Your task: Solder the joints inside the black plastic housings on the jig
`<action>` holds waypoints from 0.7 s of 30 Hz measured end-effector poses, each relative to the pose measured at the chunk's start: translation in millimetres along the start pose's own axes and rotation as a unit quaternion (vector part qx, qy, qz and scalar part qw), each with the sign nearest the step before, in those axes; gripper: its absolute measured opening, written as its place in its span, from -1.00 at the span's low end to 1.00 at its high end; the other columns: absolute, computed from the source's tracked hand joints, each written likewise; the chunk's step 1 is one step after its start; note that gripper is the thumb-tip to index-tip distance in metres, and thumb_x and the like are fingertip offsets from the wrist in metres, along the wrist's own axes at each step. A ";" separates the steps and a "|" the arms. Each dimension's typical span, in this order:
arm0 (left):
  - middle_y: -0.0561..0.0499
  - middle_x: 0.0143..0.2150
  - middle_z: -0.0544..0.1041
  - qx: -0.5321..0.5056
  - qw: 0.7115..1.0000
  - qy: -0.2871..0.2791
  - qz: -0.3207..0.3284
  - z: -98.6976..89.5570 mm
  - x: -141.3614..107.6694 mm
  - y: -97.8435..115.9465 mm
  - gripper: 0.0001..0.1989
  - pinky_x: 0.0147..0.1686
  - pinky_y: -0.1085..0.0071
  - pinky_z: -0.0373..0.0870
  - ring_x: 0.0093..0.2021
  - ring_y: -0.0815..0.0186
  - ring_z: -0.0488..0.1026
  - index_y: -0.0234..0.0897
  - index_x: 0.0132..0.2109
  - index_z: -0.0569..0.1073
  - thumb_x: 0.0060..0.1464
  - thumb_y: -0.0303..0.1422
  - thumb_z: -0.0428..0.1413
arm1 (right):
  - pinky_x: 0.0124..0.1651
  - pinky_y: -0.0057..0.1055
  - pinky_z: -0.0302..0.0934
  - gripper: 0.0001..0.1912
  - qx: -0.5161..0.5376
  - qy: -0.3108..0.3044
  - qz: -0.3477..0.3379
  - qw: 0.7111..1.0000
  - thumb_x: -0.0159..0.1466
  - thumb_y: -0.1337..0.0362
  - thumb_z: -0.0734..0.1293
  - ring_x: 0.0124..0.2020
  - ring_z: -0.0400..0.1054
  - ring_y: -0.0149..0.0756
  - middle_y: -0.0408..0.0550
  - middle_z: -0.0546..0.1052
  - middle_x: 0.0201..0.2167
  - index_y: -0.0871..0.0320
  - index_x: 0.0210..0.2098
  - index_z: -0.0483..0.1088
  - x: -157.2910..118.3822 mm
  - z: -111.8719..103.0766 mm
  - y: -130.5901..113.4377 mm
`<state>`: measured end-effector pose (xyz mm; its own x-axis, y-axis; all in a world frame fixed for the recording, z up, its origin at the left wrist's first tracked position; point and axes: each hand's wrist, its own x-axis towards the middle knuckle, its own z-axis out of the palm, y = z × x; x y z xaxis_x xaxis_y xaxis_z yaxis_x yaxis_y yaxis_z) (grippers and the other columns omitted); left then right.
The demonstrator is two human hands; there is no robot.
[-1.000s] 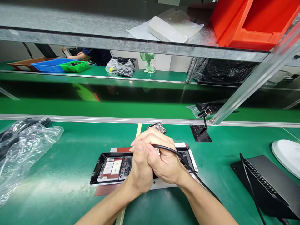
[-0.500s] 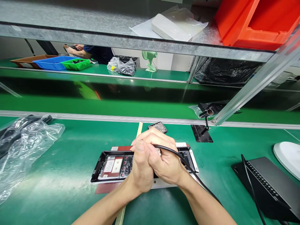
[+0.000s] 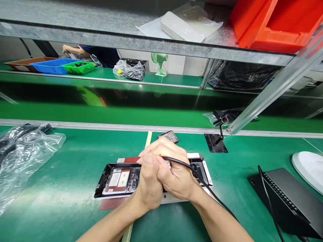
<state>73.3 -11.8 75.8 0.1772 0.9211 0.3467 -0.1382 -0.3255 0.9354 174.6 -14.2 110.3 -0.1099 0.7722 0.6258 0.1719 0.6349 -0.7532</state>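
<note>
My left hand (image 3: pixel 150 181) and my right hand (image 3: pixel 175 171) are closed and pressed together, fingers overlapping, above a black rectangular housing (image 3: pixel 100 183). A black cable (image 3: pixel 185 164) comes out of the top of this grip and runs over my right hand toward the lower right. Both hands wrap around what looks like a corded hand tool; its body and tip are hidden. Round holes and pale labels show in the left part of the housing, while my hands cover its middle. Reddish-brown sheets (image 3: pixel 111 204) stick out from under it.
A small black tray of tiny metal parts (image 3: pixel 169 136) lies behind my hands. At right are a dark laptop-like device (image 3: pixel 290 198) and a white round object (image 3: pixel 309 169); at left, plastic-bagged black items (image 3: pixel 27 151). A metal shelf (image 3: pixel 126 40) crosses overhead, with a slanted post (image 3: pixel 267 84).
The whole view has shifted slightly, moving the scene a little left. My hands keep the same grip over the housing. Across the bench, a co-worker's arm has moved.
</note>
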 end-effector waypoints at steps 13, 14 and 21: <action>-0.11 -0.33 0.55 -0.003 1.000 -0.018 -0.005 3.3 4.0 9.3 -0.39 -0.26 0.22 0.43 -0.31 0.16 0.44 -0.23 -0.44 0.39 0.31 0.12 -0.21 | -0.11 -0.27 0.44 -0.70 0.008 0.012 0.000 1.000 0.40 0.20 0.21 -0.25 0.50 -0.27 -0.06 0.63 -0.30 0.06 -0.33 0.55 -0.6 0.5 1.3; -0.12 -0.33 0.55 -0.006 1.000 -0.019 -0.009 3.3 3.6 9.5 -0.38 -0.26 0.21 0.42 -0.31 0.16 0.44 -0.23 -0.45 0.39 0.31 0.12 -0.21 | -0.10 -0.27 0.44 -0.72 0.009 0.012 0.005 1.000 0.39 0.20 0.22 -0.24 0.50 -0.27 -0.07 0.63 -0.30 0.05 -0.32 0.56 -1.4 0.6 2.1; -0.09 -0.32 0.54 -0.019 0.999 -0.012 -0.030 2.3 1.4 3.7 -0.41 -0.28 0.23 0.38 -0.32 0.19 0.42 -0.24 -0.39 0.41 0.34 0.07 -0.22 | -0.10 -0.35 0.46 -0.80 -0.027 0.013 0.017 0.999 0.35 0.20 0.29 -0.26 0.51 -0.31 -0.13 0.63 -0.29 -0.02 -0.23 0.59 -4.2 0.6 4.0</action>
<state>75.2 -12.3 79.9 0.2095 0.9333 0.2917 -0.1632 -0.2608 0.9515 175.2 -14.9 104.5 -0.0782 0.7922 0.6053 0.2280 0.6053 -0.7627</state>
